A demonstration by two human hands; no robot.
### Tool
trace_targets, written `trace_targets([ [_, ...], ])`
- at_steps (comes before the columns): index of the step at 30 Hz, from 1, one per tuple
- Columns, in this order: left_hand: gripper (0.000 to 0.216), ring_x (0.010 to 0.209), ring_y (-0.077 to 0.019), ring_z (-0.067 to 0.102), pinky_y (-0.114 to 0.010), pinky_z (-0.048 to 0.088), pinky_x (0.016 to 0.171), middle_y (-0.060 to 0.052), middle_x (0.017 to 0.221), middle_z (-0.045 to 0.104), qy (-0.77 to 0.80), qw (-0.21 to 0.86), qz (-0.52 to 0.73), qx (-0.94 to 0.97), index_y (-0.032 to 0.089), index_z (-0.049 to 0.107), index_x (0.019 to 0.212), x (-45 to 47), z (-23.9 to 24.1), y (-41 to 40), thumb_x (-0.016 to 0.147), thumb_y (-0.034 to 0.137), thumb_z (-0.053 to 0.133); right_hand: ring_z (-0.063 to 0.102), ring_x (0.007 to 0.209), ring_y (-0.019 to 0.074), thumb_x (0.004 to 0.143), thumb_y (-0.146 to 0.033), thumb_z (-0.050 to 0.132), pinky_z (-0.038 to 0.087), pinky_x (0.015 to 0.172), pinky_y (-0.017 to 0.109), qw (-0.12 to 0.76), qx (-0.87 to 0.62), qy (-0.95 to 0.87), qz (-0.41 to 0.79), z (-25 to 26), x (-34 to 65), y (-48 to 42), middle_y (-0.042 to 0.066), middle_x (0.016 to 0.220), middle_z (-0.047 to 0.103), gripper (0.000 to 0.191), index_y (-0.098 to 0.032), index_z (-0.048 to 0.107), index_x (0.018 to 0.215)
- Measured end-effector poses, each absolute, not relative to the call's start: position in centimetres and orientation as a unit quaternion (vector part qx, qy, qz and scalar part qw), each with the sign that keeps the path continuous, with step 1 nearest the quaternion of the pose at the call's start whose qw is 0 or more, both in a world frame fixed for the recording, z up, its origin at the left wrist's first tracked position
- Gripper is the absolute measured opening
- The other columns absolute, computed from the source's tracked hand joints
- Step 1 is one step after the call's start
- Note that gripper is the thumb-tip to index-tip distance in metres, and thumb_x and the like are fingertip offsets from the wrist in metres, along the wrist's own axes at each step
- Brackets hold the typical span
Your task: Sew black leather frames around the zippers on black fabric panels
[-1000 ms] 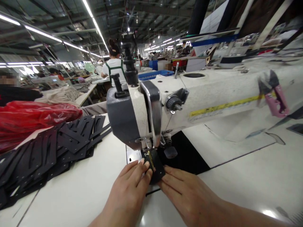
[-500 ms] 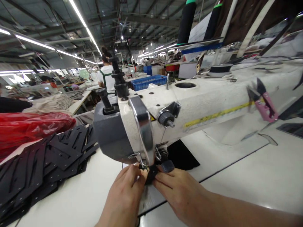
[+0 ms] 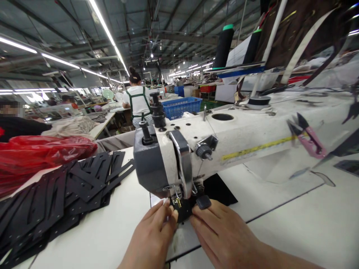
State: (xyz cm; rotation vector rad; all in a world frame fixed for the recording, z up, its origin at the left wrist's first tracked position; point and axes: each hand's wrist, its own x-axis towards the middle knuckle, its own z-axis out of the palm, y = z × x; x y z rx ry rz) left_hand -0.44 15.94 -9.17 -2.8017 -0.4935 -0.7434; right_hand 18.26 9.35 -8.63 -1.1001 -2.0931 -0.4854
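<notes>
A black fabric piece point(image 3: 184, 212) lies under the presser foot of a white and grey sewing machine point(image 3: 179, 149). At its left edge my left hand point(image 3: 153, 233) is closed, thumb and fingers pinching beside the foot; something small and white shows at the fingertips. From the right, my right hand point(image 3: 224, 229) holds the piece's other side, fingers bent together and partly hidden under a dark lever pad point(image 3: 203, 202). A small gold-coloured metal part point(image 3: 178, 203) is at the foot. Behind the foot, a larger black cloth point(image 3: 220, 189) lies flat on the table.
Black slotted strips point(image 3: 60, 198) are heaped at left beside a red plastic bag point(image 3: 42, 155). Pink-handled thread snips point(image 3: 310, 138) rest on the machine arm. Thread cones point(image 3: 224, 46) stand above. A person point(image 3: 138, 99) is beyond, near a blue basket point(image 3: 182, 107).
The view has shifted, so the machine sits further right and lower. Both hands stay at the black piece, slightly farther apart, and more of it shows between them.
</notes>
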Motion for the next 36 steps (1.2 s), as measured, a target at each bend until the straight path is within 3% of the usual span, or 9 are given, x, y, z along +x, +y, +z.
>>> trace_targets([
  [5,0.028,0.105,-0.0244,0.055,-0.04,0.047,0.093,-0.014,0.1,0.06,-0.181,0.091,-0.255,-0.945,0.01,0.054,0.108,0.0,-10.0,16.1,0.088,0.009,0.035,0.059,0.087,0.0205,0.088,-0.005,0.031,0.05,0.083,0.032,0.35,-0.433,-0.805,-0.204,-9.0,17.9,10.2,0.011,0.09,0.066,0.034,-0.004,0.065,0.095],
  [10,0.027,0.097,-0.0227,0.059,-0.038,0.051,0.087,-0.012,0.096,0.062,-0.187,0.099,-0.25,-0.945,0.011,0.056,0.103,0.3,-9.2,16.0,0.09,0.01,0.032,0.063,0.079,0.0194,0.084,0.003,0.031,0.054,0.074,0.028,0.318,-0.436,-0.821,-0.185,-9.4,17.5,11.0,0.01,0.085,0.068,0.036,-0.004,0.066,0.087],
  [21,0.021,0.085,-0.0216,0.06,-0.038,0.055,0.076,-0.01,0.089,0.062,-0.217,0.014,-0.271,-0.938,0.013,0.059,0.091,0.7,-8.4,16.4,0.089,0.01,0.038,0.063,0.081,0.0185,0.075,0.008,0.045,0.053,0.076,0.027,0.294,-0.443,-0.839,-0.119,-8.9,18.1,11.9,0.007,0.09,0.067,0.03,-0.008,0.063,0.092],
  [28,0.015,0.078,-0.0212,0.06,-0.038,0.055,0.073,-0.008,0.083,0.062,-0.223,0.041,-0.281,-0.933,0.013,0.058,0.084,0.6,-8.7,16.4,0.083,0.005,0.046,0.063,0.083,0.019,0.075,0.006,0.047,0.052,0.076,0.027,0.296,-0.446,-0.839,-0.094,-8.9,18.0,12.0,0.007,0.09,0.067,0.024,-0.011,0.061,0.084],
  [36,0.017,0.074,-0.02,0.061,-0.035,0.056,0.07,-0.007,0.08,0.061,-0.233,0.037,-0.299,-0.925,0.014,0.057,0.082,0.9,-8.6,16.6,0.085,0.007,0.042,0.063,0.079,0.0199,0.073,0.008,0.046,0.053,0.072,0.03,0.311,-0.463,-0.827,-0.071,-10.0,18.0,12.4,0.007,0.088,0.067,0.028,-0.013,0.059,0.085],
])
